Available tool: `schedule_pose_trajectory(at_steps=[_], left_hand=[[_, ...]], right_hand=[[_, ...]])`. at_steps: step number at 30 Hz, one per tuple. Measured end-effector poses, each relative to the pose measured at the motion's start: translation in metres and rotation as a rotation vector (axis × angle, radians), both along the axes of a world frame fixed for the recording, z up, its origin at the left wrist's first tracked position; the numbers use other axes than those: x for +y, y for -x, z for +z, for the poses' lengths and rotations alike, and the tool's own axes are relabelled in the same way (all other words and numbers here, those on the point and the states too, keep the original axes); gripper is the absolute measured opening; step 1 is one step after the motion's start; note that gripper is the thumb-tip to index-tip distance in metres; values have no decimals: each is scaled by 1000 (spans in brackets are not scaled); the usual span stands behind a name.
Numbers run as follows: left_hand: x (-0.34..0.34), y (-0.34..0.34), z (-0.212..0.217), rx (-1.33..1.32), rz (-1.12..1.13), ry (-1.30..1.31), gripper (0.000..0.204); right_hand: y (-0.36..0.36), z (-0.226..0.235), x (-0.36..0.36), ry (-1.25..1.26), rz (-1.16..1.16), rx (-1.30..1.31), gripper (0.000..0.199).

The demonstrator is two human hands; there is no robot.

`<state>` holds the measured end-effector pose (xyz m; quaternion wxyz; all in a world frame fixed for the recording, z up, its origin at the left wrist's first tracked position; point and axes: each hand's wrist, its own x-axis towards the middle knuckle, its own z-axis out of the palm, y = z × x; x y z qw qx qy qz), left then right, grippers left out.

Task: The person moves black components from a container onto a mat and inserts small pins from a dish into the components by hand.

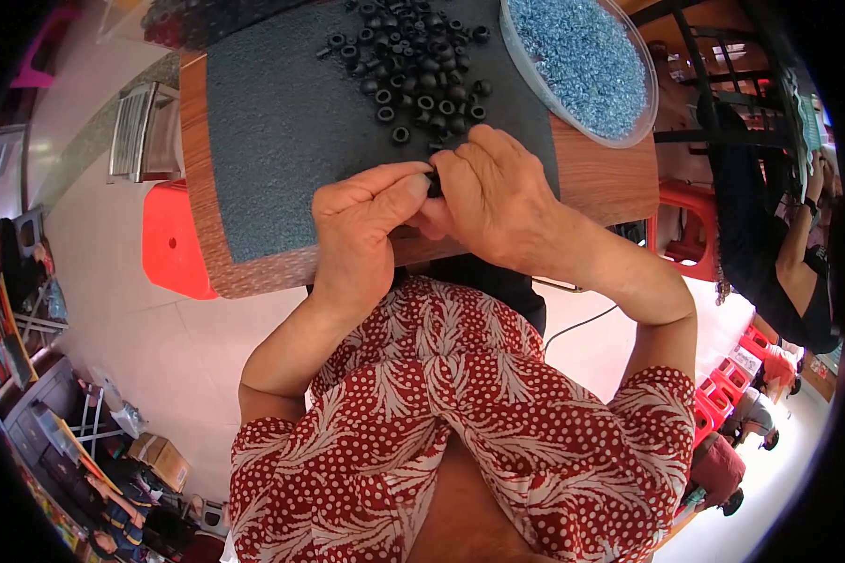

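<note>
Both my hands meet over the near edge of the dark grey mat (272,141). Between them sits a small black rounded part (433,184), mostly covered by fingers. My left hand (361,211) pinches it between thumb and forefinger. My right hand (498,192) closes on it from the other side, with its fingers curled. Just beyond the hands lies a loose heap of small black hollow parts (413,70), round with open ends. A round clear tub (655,94) of light blue glassy bits (582,61) stands to the right of the heap.
The mat covers most of a wooden table (606,174). A red stool (171,239) is at its left, another red stool (685,225) at its right. A metal rack (145,131) stands far left. Other people sit or stand at the right, near red stools.
</note>
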<state>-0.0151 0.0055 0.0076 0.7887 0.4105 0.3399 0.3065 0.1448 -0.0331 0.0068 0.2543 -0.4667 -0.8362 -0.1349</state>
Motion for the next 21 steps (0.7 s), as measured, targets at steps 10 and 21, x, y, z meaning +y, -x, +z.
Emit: schedule_pose_trajectory(at_steps=[10,21], left_hand=[[11,9,-1,-71,-23,-53,19],[5,8,0,6,-33,-80,19]], right_hand=[[2,3,1,17,14,155,27],[0,8,-4,100,22,105,27]])
